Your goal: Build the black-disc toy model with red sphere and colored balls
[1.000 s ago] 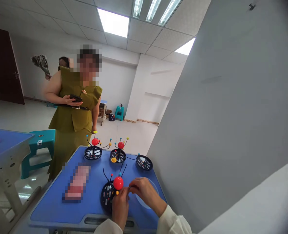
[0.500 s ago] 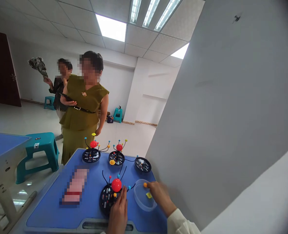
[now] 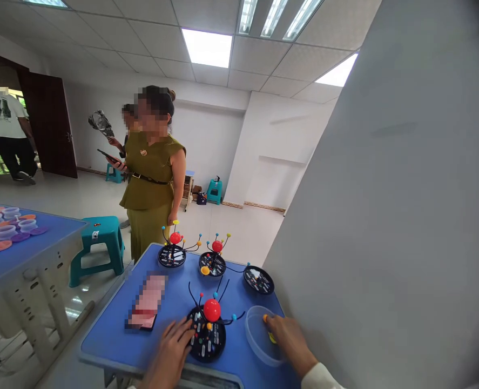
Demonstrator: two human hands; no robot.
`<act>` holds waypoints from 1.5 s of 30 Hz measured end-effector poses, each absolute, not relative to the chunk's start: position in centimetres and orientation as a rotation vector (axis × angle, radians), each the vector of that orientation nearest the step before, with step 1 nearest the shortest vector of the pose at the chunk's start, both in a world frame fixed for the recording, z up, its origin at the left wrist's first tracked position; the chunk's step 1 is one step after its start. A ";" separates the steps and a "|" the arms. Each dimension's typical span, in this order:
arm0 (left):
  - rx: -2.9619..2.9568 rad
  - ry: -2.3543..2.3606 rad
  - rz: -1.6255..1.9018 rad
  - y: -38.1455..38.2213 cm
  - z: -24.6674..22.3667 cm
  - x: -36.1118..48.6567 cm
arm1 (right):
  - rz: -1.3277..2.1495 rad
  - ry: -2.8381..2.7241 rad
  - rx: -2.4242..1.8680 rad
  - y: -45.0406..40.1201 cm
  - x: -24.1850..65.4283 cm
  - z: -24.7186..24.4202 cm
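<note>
In the head view my left hand (image 3: 171, 346) rests with spread fingers at the left rim of a round black base (image 3: 207, 343). On that base stands a red ball (image 3: 212, 310) with black rods, some tipped with small blue, red and orange balls. My right hand (image 3: 285, 335) is over a clear round dish (image 3: 257, 346), its fingertips closed on a small orange ball (image 3: 265, 319). A yellow piece (image 3: 272, 338) lies in the dish, partly hidden by that hand.
Behind are two similar models with red balls (image 3: 175, 238) and a black disc (image 3: 259, 280). A phone-like pink object (image 3: 148, 300) lies left on the blue table (image 3: 113, 332). A person (image 3: 152, 173) stands beyond it; a grey wall (image 3: 385, 243) rises at right.
The view has swung left. My left hand has moved from the front right of the red ball to the base's left rim. My right hand remains at the dish with the orange ball.
</note>
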State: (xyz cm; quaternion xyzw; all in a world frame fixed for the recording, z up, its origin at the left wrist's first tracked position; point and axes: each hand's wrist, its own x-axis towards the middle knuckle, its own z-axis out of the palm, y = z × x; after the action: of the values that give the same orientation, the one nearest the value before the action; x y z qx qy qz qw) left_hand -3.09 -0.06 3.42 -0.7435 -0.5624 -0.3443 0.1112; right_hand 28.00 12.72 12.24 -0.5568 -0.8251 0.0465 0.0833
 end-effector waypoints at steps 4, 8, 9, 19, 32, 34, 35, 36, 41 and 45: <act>-2.316 -1.650 -0.994 1.0 2.2 -3.7 | 0.111 -2.458 -1.697 12.8 28.3 12.6; -2.305 -1.692 -0.982 0.7 1.7 -3.1 | 0.165 -2.437 -1.656 12.4 28.5 13.6; -2.284 -1.691 -0.969 0.5 1.8 -2.8 | 0.235 -2.395 -1.617 12.2 28.4 13.9; -2.156 -1.481 -1.031 -0.6 2.2 0.6 | 1.088 -1.628 -1.252 11.4 25.2 13.6; -2.198 -2.127 -0.984 6.3 3.7 14.1 | 1.102 -1.672 -1.195 12.3 22.4 13.2; -2.219 -2.152 -0.921 6.4 4.5 13.8 | 1.102 -1.684 -1.190 12.3 22.5 13.2; -2.229 -2.166 -0.884 6.4 4.9 13.6 | 1.102 -1.687 -1.187 12.3 22.5 13.1; -2.234 -2.180 -0.853 6.3 5.2 13.5 | 1.102 -1.690 -1.185 12.4 22.6 13.1; -2.232 -2.225 -0.779 5.8 6.2 13.3 | 1.088 -1.706 -1.175 12.6 22.6 12.8; -2.227 -2.258 -0.741 5.6 6.6 13.3 | 1.051 -1.736 -1.176 12.8 22.7 12.6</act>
State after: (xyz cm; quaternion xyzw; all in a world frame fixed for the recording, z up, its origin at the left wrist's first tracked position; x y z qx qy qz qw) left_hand 13.33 5.59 6.56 -0.6826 -0.6923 -0.2270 -0.0575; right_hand 22.67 12.81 12.57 -0.4623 -0.6822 0.4132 0.3876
